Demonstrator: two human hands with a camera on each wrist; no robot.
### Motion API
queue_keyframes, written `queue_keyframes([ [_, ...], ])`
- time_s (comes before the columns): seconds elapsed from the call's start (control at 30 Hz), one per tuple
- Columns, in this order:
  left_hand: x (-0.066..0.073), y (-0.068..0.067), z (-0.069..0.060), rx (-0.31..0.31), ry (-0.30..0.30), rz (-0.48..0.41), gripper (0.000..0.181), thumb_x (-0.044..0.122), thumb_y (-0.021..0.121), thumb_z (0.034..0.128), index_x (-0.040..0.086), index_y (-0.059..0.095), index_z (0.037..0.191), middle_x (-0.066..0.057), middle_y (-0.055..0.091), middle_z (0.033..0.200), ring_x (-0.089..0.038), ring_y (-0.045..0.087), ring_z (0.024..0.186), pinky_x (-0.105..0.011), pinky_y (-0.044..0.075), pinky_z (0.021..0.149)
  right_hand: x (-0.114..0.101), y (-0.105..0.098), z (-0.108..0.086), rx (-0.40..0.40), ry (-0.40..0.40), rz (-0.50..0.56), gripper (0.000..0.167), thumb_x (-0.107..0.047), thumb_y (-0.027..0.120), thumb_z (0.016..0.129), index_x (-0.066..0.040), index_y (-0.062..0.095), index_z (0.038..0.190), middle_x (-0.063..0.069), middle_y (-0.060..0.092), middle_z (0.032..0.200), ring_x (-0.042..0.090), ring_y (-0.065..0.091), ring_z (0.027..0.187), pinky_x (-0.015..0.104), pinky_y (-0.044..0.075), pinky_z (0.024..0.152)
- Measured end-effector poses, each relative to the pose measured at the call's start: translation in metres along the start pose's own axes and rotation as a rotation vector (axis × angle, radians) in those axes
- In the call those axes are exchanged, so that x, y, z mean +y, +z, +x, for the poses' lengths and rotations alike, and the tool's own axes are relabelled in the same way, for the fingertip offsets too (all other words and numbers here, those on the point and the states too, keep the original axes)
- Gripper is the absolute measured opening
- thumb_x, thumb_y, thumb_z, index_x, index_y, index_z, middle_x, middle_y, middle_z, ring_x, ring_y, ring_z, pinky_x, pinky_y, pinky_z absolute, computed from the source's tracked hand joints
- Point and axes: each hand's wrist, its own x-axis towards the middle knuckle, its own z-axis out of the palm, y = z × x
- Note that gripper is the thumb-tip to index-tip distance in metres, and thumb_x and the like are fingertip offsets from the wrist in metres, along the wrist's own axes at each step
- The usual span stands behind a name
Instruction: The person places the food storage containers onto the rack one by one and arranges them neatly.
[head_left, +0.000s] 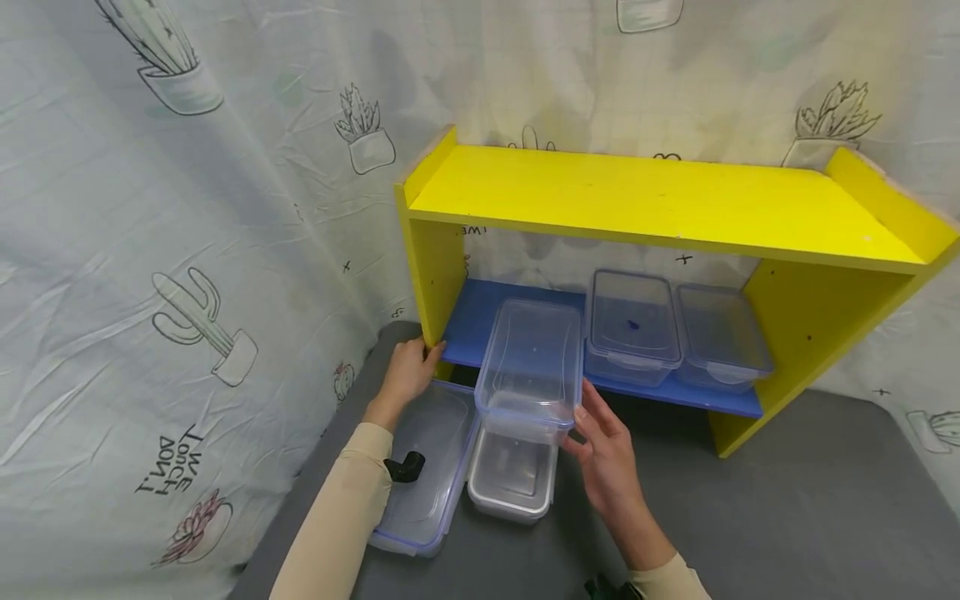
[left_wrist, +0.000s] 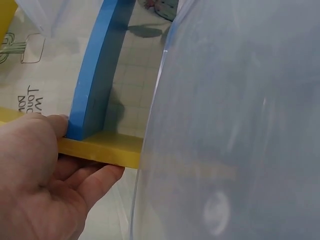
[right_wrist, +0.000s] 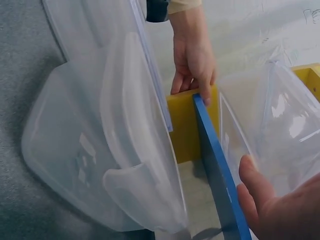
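Observation:
My left hand (head_left: 408, 371) grips the front edge of the yellow side panel (left_wrist: 107, 150), its thumb beside the end of the blue shelf board (left_wrist: 92, 80). My right hand (head_left: 603, 446) holds a clear plastic food container (head_left: 532, 354) by its near right corner. This container tilts towards me over the left part of the blue board, its near end jutting past the front edge. In the right wrist view, my thumb (right_wrist: 255, 175) lies against its clear wall. Below stand a large container with a blue-rimmed lid (head_left: 423, 467) and a smaller container with a silvery top (head_left: 513, 475).
Two more clear containers, one wider (head_left: 633, 321) and one narrower (head_left: 723, 333), stand on the blue board's right half. Above them runs the yellow top shelf (head_left: 637, 196). The unit stands on a dark grey table (head_left: 810, 500), against a printed curtain (head_left: 247, 167).

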Motion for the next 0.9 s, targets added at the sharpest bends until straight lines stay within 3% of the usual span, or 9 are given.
queue_keyframes([
  [0.27,0.002,-0.001,0.000,-0.012,-0.020,-0.002,0.035,0.033,0.052,0.1007,0.004,0.059,0.083,-0.004,0.043,0.059,-0.017,0.042,0.048,-0.028,0.033,0.045,-0.007,0.005,0.009,0.042,0.072,0.003,0.055,-0.016,0.048,0.103,-0.009,0.027,0.153,0.002,0.035,0.153,0.004,0.062,0.107,0.027,0.054,0.085],
  [0.5,0.001,-0.001,-0.002,0.002,-0.008,0.001,0.034,0.032,0.053,0.1002,0.003,0.059,0.083,-0.004,0.044,0.058,-0.017,0.042,0.048,-0.028,0.033,0.045,-0.006,0.010,0.017,0.106,0.095,0.074,0.053,-0.015,0.051,0.101,-0.010,0.033,0.151,-0.008,0.048,0.139,0.005,0.063,0.106,0.026,0.055,0.081],
  [0.63,0.001,-0.001,-0.004,0.030,0.015,0.006,0.033,0.030,0.054,0.0998,0.004,0.059,0.081,-0.002,0.042,0.057,-0.016,0.040,0.047,-0.027,0.031,0.044,-0.006,0.012,0.020,0.112,0.097,0.073,0.053,-0.018,0.052,0.101,-0.011,0.034,0.151,-0.003,0.045,0.142,0.005,0.062,0.107,0.025,0.055,0.081],
  [0.77,0.002,-0.003,-0.004,0.021,0.001,0.016,0.033,0.030,0.053,0.1000,0.004,0.058,0.080,-0.002,0.042,0.057,-0.016,0.041,0.047,-0.027,0.031,0.044,-0.009,0.011,0.018,0.115,0.091,0.026,0.054,-0.022,0.051,0.102,-0.012,0.032,0.152,0.004,0.037,0.153,0.008,0.056,0.119,0.024,0.053,0.085],
  [0.9,0.004,-0.005,-0.005,-0.014,-0.026,0.018,0.034,0.032,0.053,0.1005,0.004,0.058,0.081,-0.003,0.043,0.058,-0.017,0.041,0.048,-0.028,0.032,0.045,-0.011,0.010,0.010,0.121,0.017,-0.115,0.059,-0.018,0.052,0.101,-0.010,0.026,0.153,0.005,0.028,0.159,0.018,0.039,0.140,0.023,0.045,0.101],
])
